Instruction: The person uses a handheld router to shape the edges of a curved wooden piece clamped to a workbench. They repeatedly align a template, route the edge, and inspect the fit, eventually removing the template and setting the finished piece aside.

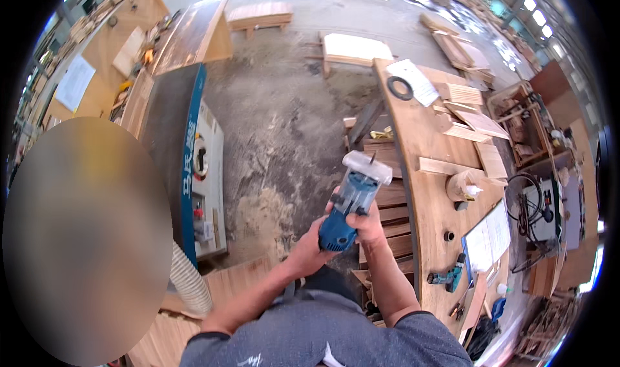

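Observation:
A trim router (342, 225) with a blue body and a clear plastic base is held up in front of my chest. Its base end points away from me, tilted upward, and a thin bit sticks out past the pale base plate. My left hand (311, 251) wraps round the lower left side of the body, some of its fingers hidden behind the tool. On the opposite side my right hand (368, 226) grips near the clear base, its thumb resting by a dark knob. The router touches neither the bench nor the machine beside me.
To the right stands a wooden workbench (429, 205) with wood pieces, a glue bottle (462, 186), a clipboard (487, 241) and a teal cordless drill (452, 275). A machine (194, 147) with a ribbed hose (190, 280) is at left. Low wood stacks (355, 46) lie ahead. A blurred patch covers the lower left.

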Demonstrator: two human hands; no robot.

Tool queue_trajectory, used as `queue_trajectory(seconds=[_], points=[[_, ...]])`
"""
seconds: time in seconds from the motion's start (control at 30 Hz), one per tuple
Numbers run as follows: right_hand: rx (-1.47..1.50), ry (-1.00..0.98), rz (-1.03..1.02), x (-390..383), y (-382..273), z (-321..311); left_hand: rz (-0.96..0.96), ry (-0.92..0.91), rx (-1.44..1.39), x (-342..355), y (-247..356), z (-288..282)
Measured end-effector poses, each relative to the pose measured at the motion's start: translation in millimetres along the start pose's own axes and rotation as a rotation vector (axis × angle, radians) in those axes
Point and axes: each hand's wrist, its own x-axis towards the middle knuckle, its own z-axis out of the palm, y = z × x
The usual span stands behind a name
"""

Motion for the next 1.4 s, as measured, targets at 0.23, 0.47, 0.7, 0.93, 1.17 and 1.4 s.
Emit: queue_trajectory(seconds=[0.23, 0.47, 0.7, 0.93, 1.17, 1.4], points=[[0.081, -0.022, -0.022, 58, 4, -54, 0.049, 0.068, 0.04, 64, 17, -2], [0.148, 0.005, 0.108, 144, 8, -57, 0.059, 0.119, 0.066, 125, 8, -49], [0.202, 0.287, 0.241, 262, 26, 12, 0.021, 0.075, -0.093, 180, 6, -171], [0.196, 0.451, 0.252, 352, 66, 51, -0.085, -0.053, -0.116, 232, -12, -277], [0.073, 0.453, 0.312, 424, 86, 109, 0.198, 0.122, 0.292, 255, -51, -351], [0.073, 0.345, 0.287, 445, 98, 82, 0.554, 0.301, 0.543, 271, -49, -365]])
